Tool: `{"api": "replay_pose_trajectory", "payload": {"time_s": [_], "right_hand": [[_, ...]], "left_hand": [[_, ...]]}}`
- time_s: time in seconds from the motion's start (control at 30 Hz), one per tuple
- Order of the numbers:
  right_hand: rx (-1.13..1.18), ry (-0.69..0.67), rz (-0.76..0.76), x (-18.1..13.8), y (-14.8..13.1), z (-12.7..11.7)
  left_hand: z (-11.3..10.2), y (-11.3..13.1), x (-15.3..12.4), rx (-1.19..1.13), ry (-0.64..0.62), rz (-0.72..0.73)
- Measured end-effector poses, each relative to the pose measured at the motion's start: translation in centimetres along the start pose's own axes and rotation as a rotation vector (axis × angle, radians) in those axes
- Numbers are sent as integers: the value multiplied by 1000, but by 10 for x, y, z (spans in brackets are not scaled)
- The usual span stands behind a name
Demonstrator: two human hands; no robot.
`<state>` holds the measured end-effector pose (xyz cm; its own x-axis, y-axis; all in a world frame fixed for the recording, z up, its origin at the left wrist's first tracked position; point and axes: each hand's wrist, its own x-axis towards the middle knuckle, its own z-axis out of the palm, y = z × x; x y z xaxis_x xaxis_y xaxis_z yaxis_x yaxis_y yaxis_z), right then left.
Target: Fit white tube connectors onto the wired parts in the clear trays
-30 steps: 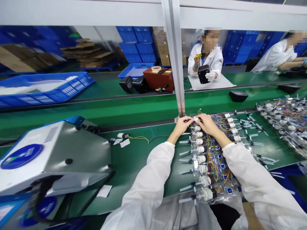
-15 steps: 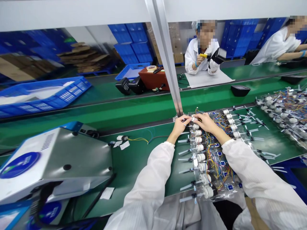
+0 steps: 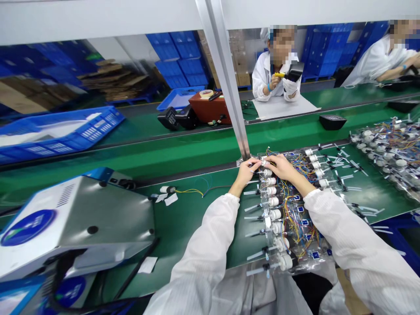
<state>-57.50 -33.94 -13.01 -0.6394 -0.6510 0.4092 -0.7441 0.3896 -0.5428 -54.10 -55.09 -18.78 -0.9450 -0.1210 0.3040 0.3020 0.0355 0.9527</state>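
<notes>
A row of small white cylindrical parts with coloured wires (image 3: pixel 278 214) lies on the green bench (image 3: pixel 193 218) in front of me. My left hand (image 3: pixel 245 173) and my right hand (image 3: pixel 282 168) meet at the far end of that row. Both pinch the farthest white part (image 3: pixel 264 162) between their fingertips. Both arms wear white sleeves.
A grey and blue machine (image 3: pixel 72 223) stands at the left. A metal post (image 3: pixel 229 87) rises just behind my hands. More wired parts (image 3: pixel 387 153) lie at the right. Across the conveyor, a person in white (image 3: pixel 277 74) holds a black device. Blue crates (image 3: pixel 59 131) sit at the far left.
My hands stay pinched on the far end of the row; the view has shifted slightly. The person opposite has raised the black device.
</notes>
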Motion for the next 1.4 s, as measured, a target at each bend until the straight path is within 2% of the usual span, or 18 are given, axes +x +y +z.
{"api": "replay_pose_trajectory", "payload": {"time_s": [0.27,0.57,0.83,1.03,1.17,1.4], "right_hand": [[1,-21,-12,1,0,0],[29,-21,-51,2,-3,0],[38,-26,-46,1,-4,0],[113,2,-38,0,-6,-4],[103,-7,-36,-1,-6,-4],[150,-4,-28,-1,-5,-2]], "left_hand": [[3,0,-3,-17,-2,18],[0,9,-7,81,13,90],[-2,25,-5,216,-77,200],[-10,45,-1,295,-161,211],[-10,46,-1,282,-140,175],[-8,29,-2,177,-23,5]]}}
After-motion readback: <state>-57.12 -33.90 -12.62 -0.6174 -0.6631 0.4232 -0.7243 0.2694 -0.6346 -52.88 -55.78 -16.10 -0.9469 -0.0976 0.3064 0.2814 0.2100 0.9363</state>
